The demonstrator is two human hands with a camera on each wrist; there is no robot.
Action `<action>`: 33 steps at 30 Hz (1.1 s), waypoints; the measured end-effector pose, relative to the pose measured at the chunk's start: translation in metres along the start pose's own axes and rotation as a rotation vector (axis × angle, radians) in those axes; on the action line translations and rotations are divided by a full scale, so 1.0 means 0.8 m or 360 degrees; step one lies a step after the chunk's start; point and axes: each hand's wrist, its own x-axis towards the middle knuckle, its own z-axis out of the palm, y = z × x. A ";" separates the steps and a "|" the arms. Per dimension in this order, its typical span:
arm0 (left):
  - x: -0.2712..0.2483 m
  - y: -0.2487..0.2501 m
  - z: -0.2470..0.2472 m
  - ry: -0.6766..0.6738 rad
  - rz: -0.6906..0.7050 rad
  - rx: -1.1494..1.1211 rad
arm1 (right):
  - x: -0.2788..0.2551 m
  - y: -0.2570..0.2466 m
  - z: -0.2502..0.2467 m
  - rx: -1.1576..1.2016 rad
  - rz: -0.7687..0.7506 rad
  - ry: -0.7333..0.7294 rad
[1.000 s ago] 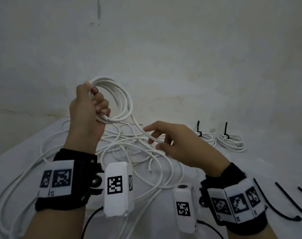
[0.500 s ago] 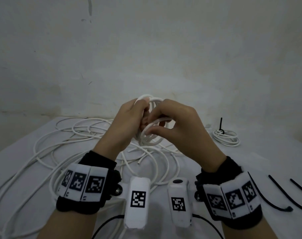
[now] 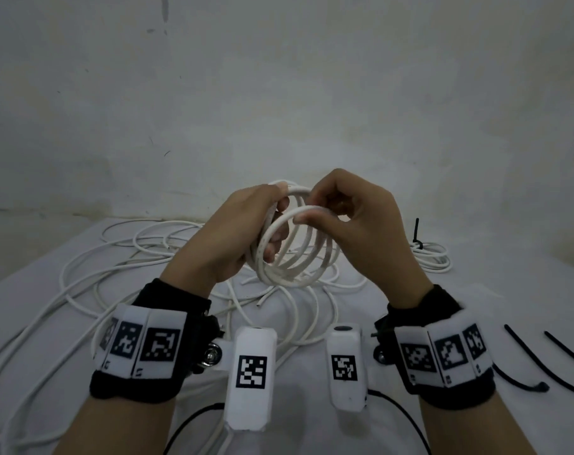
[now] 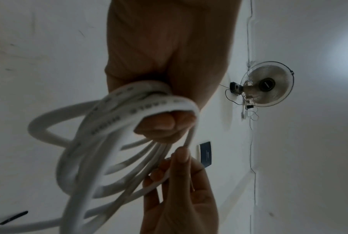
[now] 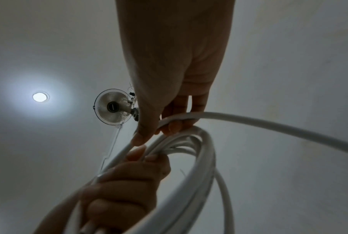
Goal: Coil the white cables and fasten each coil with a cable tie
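I hold a white cable coil (image 3: 295, 257) of several loops up above the table, between both hands. My left hand (image 3: 243, 234) grips the coil's left side, fingers curled through the loops; the left wrist view shows the coil (image 4: 113, 142) wrapped over my left hand (image 4: 165, 125). My right hand (image 3: 331, 211) pinches the nearest loop at the top of the coil between thumb and fingers; in the right wrist view my right hand (image 5: 165, 126) is pinching the cable (image 5: 189, 158). A strand trails from the coil down to the table.
Loose white cables (image 3: 115, 284) sprawl over the white table's left and middle. A tied coil (image 3: 430, 257) with a black cable tie (image 3: 417, 233) lies at the back right. Spare black cable ties (image 3: 535, 359) lie at the right edge. A wall rises behind the table.
My left hand has carried the coil from the upper left to the centre. My right hand has risen from the loose cables and taken hold of a loop at the coil's top.
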 end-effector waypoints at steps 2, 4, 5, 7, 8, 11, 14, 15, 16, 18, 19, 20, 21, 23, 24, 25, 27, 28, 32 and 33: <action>-0.001 0.000 -0.001 -0.0098 -0.0098 -0.0011 | -0.001 0.007 -0.002 -0.0037 0.0053 0.0019; -0.002 0.000 -0.003 -0.0177 -0.0175 -0.0067 | 0.000 0.009 0.000 -0.0122 0.0005 0.0019; -0.002 0.000 -0.004 -0.0209 -0.0214 -0.0095 | 0.000 0.009 0.001 -0.0167 -0.0053 0.0022; -0.003 0.000 -0.007 -0.0263 -0.0286 -0.0145 | 0.000 0.012 0.004 -0.0251 -0.0178 0.0049; -0.004 0.000 -0.009 -0.0291 -0.0314 -0.0168 | 0.000 0.014 0.006 -0.0284 -0.0214 0.0078; -0.006 0.001 -0.013 -0.0359 -0.0324 -0.0146 | -0.002 0.023 0.009 -0.0315 -0.0176 0.0168; -0.008 -0.001 -0.011 -0.0331 -0.0199 -0.0075 | -0.003 0.029 0.006 -0.0228 -0.0067 0.0122; -0.009 -0.001 -0.010 -0.0312 -0.0161 -0.0084 | -0.004 0.032 0.004 -0.0221 -0.0044 0.0077; -0.009 0.000 -0.011 -0.0283 -0.0131 -0.0109 | -0.005 0.036 0.001 -0.0234 -0.0028 0.0030; -0.010 0.004 -0.015 -0.0195 -0.0073 -0.0174 | -0.007 0.049 -0.001 -0.0295 -0.0016 -0.0046; -0.009 0.006 -0.018 -0.0146 -0.0041 -0.0201 | -0.010 0.057 -0.001 -0.0348 -0.0022 -0.0074; -0.009 0.008 -0.022 -0.0102 -0.0016 -0.0224 | -0.013 0.067 0.002 -0.0408 -0.0024 -0.0107; -0.009 0.010 -0.025 -0.0057 -0.0004 -0.0247 | -0.017 0.078 0.005 -0.0467 0.0015 -0.0145; -0.009 0.012 -0.032 0.0016 0.0004 -0.0288 | -0.026 0.098 0.012 -0.0523 0.0234 -0.0227; -0.009 0.012 -0.035 0.0036 0.0006 -0.0308 | -0.030 0.106 0.014 -0.0513 0.0354 -0.0246; -0.009 0.011 -0.036 0.0051 0.0001 -0.0327 | -0.034 0.112 0.015 -0.0485 0.0439 -0.0224; -0.008 0.010 -0.038 0.0064 -0.0007 -0.0370 | -0.037 0.117 0.013 -0.0463 0.0462 -0.0058; -0.008 0.010 -0.038 0.0066 -0.0002 -0.0396 | -0.035 0.118 0.010 -0.0497 0.0404 0.0051; -0.007 0.011 -0.038 0.0091 0.0044 -0.0480 | -0.027 0.111 0.000 -0.0624 0.0197 0.0242; -0.007 0.012 -0.039 0.0106 0.0056 -0.0504 | -0.025 0.108 0.000 -0.0632 0.0177 0.0250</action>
